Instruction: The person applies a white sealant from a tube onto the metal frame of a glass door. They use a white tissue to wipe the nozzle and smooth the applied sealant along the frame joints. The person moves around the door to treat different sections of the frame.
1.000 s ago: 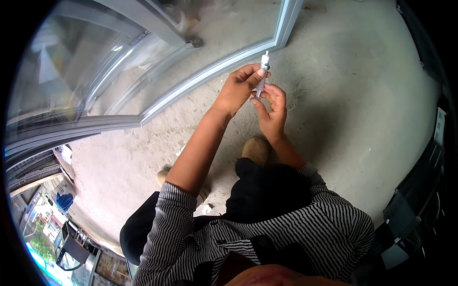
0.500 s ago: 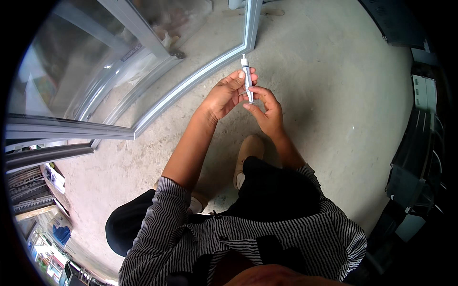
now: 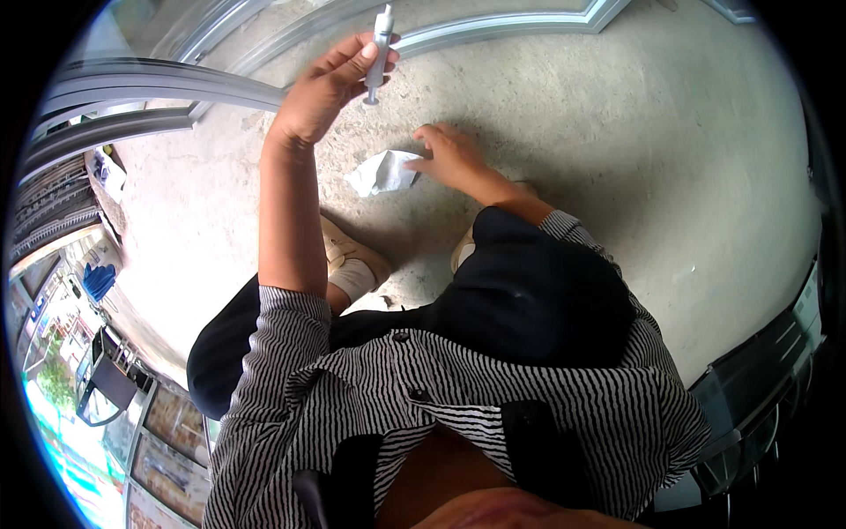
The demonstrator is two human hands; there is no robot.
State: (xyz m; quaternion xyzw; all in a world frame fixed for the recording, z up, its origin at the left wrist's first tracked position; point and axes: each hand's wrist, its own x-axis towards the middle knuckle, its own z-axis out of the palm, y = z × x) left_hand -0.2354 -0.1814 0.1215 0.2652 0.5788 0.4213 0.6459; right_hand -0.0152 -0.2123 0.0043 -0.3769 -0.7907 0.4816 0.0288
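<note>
Above the floor [image 3: 661,176], a syringe [image 3: 379,69] is pinched in the left hand [image 3: 322,93]; the right hand's [image 3: 451,157] grip is half-open at crumpled paper [image 3: 382,173], contact unclear. Likely pickup; finger closure needed.

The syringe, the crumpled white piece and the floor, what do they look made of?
Syringe: probably clear plastic, smooth with a slight sheen; its barrel looks translucent.
Crumpled white piece: likely paper, judging by its stiff creases, though thin plastic film is possible.
Floor: looks like bare concrete, mostly matte, with a grey, mottled, pitted surface.
</note>
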